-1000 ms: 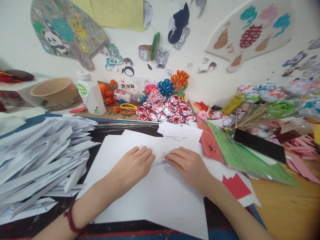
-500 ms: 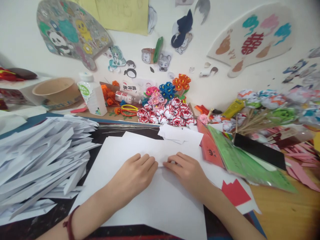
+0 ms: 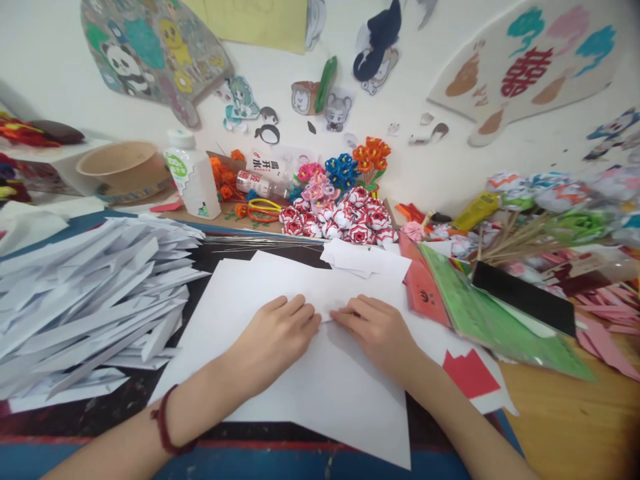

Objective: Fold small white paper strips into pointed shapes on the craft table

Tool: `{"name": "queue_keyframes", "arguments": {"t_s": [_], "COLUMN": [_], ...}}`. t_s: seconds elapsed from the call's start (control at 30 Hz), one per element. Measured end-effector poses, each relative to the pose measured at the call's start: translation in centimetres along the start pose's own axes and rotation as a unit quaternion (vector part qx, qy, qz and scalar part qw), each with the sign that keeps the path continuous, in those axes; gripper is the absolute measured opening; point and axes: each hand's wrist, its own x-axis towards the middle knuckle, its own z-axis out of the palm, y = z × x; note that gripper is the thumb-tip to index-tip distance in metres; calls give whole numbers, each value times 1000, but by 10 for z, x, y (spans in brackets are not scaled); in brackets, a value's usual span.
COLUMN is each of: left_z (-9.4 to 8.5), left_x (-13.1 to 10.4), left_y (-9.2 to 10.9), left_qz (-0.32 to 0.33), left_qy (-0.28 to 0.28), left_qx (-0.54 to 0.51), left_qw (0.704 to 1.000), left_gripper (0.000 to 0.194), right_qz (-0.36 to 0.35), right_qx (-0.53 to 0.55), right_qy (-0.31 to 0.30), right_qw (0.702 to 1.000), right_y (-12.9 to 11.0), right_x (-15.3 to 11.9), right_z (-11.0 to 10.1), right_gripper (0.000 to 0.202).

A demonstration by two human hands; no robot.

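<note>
Large white paper sheets (image 3: 350, 393) lie spread in front of me. Over them, a small piece of white paper (image 3: 326, 313) is between my two hands and blends into the sheets, so its outline is hard to see. My left hand (image 3: 287, 333) has its fingers curled closed at the paper's left side. From the right, my right hand (image 3: 375, 330) pinches the paper with thumb and fingertips. The fingertips of the two hands are a small gap apart. White paper slips (image 3: 367, 259) lie just beyond the hands.
A heap of folded white paper strips (image 3: 100, 293) covers the left side. At the back stand a white bottle (image 3: 193, 180) and red-and-white paper flowers (image 3: 345, 220). To the right lie a green packet (image 3: 500, 320), a black phone-like slab (image 3: 523, 297) and a red paper piece (image 3: 471, 373).
The view has shifted slightly, so the scene sits a little higher and mostly further right. Both hands remain at the small piece of paper, with little change in their grip.
</note>
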Motion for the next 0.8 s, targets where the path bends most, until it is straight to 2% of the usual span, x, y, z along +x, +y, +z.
{"name": "queue_keyframes", "arguments": {"t_s": [0.13, 0.33, 0.6, 0.8], "left_z": [-2, -1, -1, -3], "left_x": [1, 2, 4, 3], "left_y": [0, 3, 5, 2], "left_qz": [21, 41, 40, 31], "left_qy": [-23, -29, -23, -21], "left_qx": [-6, -19, -8, 2], "left_qw": [999, 999, 999, 999], "left_gripper": [14, 16, 13, 9], "right_qz": [-7, -3, -15, 4], "right_qx": [-13, -28, -21, -12], "right_qy": [3, -10, -16, -30], "right_qw": [1000, 1000, 1000, 999], "right_y": [-2, -4, -3, -3], "right_x": [2, 3, 1, -1], "right_z": [-1, -3, -2, -1], "right_gripper": [24, 26, 22, 22]}}
